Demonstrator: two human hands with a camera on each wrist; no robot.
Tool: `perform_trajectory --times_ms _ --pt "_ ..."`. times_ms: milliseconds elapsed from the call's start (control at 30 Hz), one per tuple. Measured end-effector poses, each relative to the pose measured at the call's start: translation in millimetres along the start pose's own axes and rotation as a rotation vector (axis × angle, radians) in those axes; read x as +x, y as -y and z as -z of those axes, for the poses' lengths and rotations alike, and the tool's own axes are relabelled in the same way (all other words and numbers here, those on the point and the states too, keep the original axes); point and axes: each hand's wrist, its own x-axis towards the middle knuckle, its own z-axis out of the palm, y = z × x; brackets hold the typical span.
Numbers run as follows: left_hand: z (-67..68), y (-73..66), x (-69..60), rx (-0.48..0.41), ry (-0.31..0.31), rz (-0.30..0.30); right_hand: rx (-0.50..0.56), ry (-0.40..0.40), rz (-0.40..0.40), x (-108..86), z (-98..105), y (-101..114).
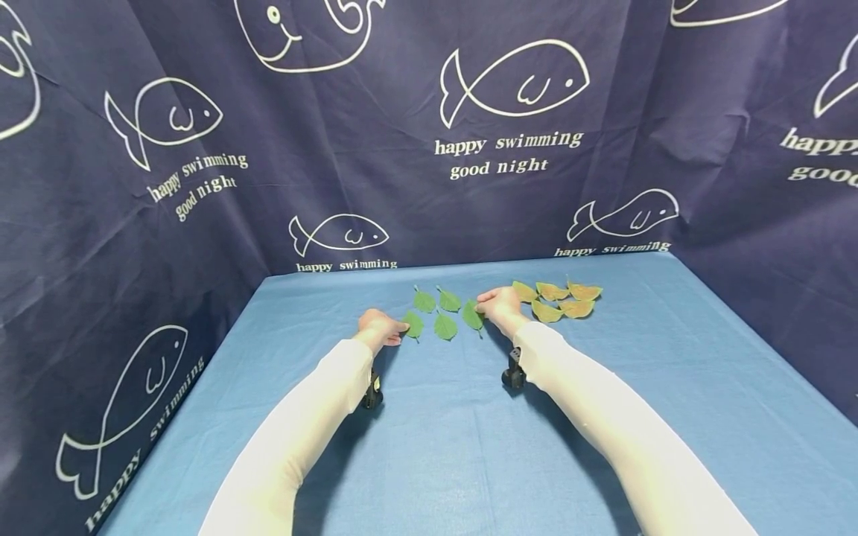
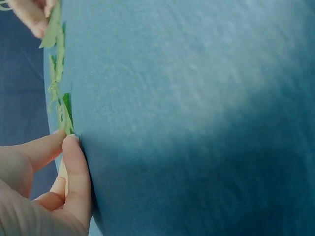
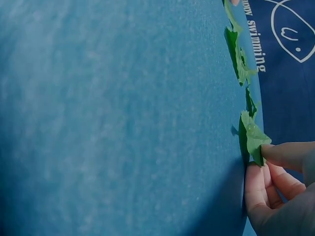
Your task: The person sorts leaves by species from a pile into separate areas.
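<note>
In the head view, several green leaves [image 1: 445,326] lie in a small group on the blue cloth. My left hand [image 1: 380,326] pinches the edge of the group's near-left leaf [image 1: 414,325]; thumb and forefinger meet on it in the left wrist view. On the group's right side, my right hand [image 1: 501,307] holds another green leaf [image 1: 472,316] by its edge. The right wrist view shows that leaf [image 3: 250,137] between thumb and fingers, tilted up from the cloth. Two more green leaves, one [image 1: 424,301] and another [image 1: 450,301], lie at the back.
Several yellow-brown leaves [image 1: 547,312] are grouped right of my right hand. The blue cloth [image 1: 442,447] covers the table, and a dark curtain [image 1: 402,149] with white fish drawings rises behind and at both sides. Each wrist carries a small black camera [image 1: 514,372].
</note>
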Motion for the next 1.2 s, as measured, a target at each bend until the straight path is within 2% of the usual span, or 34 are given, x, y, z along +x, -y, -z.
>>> perform_trajectory --times_ms 233,500,667,900,1067,1200 --pt "3.3 0.9 -0.7 -0.099 0.021 0.024 0.049 0.027 -0.044 1.8 6.2 -2.7" --pt "11.1 3.3 -6.1 -0.213 0.082 -0.061 0.099 0.051 -0.085 -1.7 12.9 1.2" --pt "14.6 3.1 -10.6 -0.278 0.100 -0.068 0.120 0.061 -0.104 -4.5 13.8 -1.3" --pt "15.9 2.0 -9.5 -0.317 0.069 -0.051 0.155 0.064 -0.103 -9.1 12.3 -2.5" --pt "17.5 0.2 -5.9 -0.349 0.127 -0.096 0.189 0.054 -0.080 -11.8 14.1 -0.3" --pt "19.6 0.1 -6.8 -0.326 0.158 -0.120 0.220 0.078 -0.048 -13.2 16.3 -1.6"
